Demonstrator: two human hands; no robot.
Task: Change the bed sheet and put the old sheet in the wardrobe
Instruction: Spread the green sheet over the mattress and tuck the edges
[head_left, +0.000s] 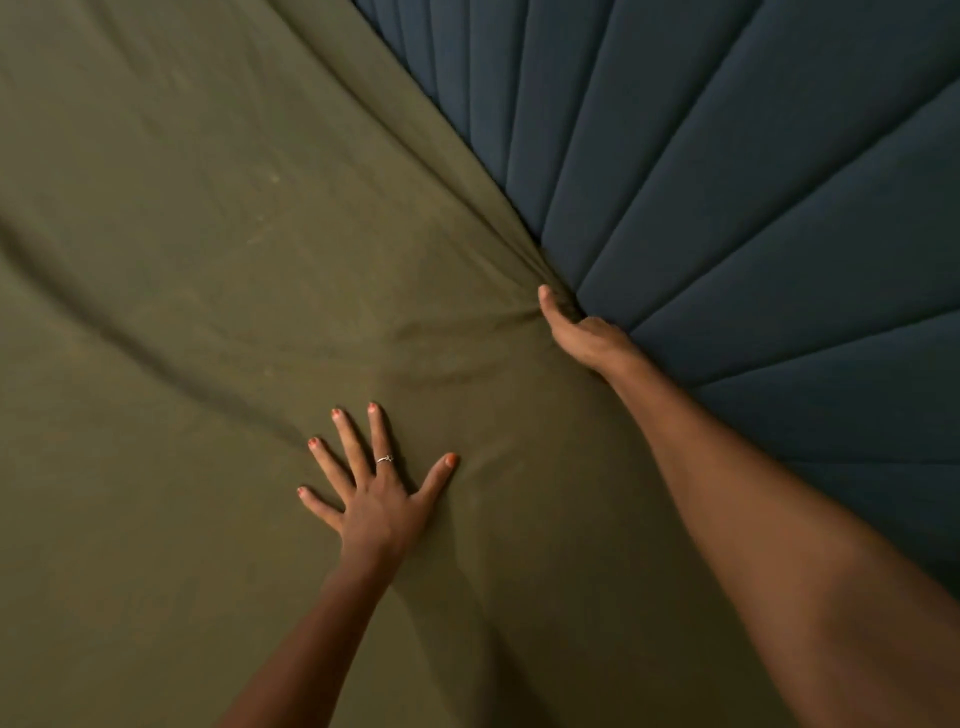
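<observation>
Head view, 1 camera: looked steeply down from above the olive sheet (182, 260), set close, facing the blue padded headboard (753, 208) at upper right; both forearms entered from the lower edge, toward the headboard.

Left hand (376, 499): palm down, fingers straight and spread, pressed flat, a ring on one finger. Right arm extended forward; right hand (576, 332) edge-on, thumb visible, other fingers hidden from view.

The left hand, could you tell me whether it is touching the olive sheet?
Touching. The head view shows the left hand pressed flat, fingers spread, on the olive sheet.
</observation>
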